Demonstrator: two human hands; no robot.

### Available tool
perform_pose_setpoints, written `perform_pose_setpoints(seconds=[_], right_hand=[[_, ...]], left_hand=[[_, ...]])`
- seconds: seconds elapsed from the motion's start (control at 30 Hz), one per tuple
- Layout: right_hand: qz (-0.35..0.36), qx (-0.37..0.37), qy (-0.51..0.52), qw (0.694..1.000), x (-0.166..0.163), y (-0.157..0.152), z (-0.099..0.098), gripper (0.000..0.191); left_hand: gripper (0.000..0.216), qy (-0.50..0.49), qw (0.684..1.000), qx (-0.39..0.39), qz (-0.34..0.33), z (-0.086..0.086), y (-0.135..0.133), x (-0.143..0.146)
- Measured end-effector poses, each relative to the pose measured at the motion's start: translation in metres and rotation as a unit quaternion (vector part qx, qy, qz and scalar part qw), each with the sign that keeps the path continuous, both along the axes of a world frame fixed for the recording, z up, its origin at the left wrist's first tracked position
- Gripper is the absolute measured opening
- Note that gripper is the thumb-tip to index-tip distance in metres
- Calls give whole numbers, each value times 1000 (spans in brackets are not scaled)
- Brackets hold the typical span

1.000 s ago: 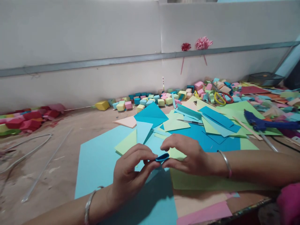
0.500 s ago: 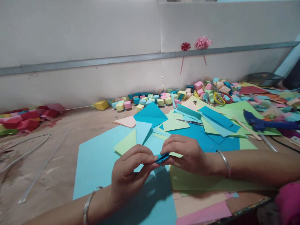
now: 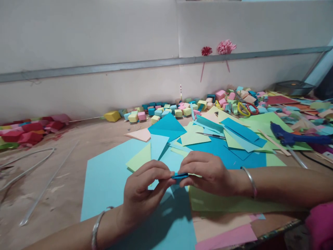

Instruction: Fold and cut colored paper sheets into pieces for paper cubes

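A small folded piece of dark blue paper (image 3: 180,175) is pinched between both hands just above the table. My left hand (image 3: 144,194) grips its left end with thumb and fingers pressed together. My right hand (image 3: 208,172) holds its right end in the same closed pinch. Each wrist wears a thin metal bangle. Under the hands lie a large light blue sheet (image 3: 111,177) and a light green sheet (image 3: 229,203).
Loose blue and green paper sheets (image 3: 221,137) cover the table middle. A row of small coloured paper cubes (image 3: 161,111) runs along the wall. Yellow and red scissors (image 3: 246,108) and a blue glue gun (image 3: 291,137) lie right. Bent wire (image 3: 28,166) lies left.
The blue paper piece, an open loop a second ago, has been squeezed flat between the fingers. Both hands stayed in place.
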State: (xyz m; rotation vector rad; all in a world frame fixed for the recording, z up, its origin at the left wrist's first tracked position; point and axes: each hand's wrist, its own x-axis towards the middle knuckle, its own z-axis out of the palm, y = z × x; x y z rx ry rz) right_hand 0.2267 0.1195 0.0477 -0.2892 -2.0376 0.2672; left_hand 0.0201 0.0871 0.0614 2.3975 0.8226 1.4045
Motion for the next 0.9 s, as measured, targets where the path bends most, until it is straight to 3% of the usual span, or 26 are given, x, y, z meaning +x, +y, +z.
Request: perform_pose_setpoints(seconds=[0.23,0.5,0.9], right_hand=[[19,-38,-12,999,2,0,2,14],[51,-10,-9,999,1,-1,4,19],[13,8,-14,1000,0,-7,3,8]], left_hand=[[20,-5,999,-12,-32,-1,-1,-1],[19,28,997,33,-56,9,-1,0],[15,80,995,47,39,4,-2,0]])
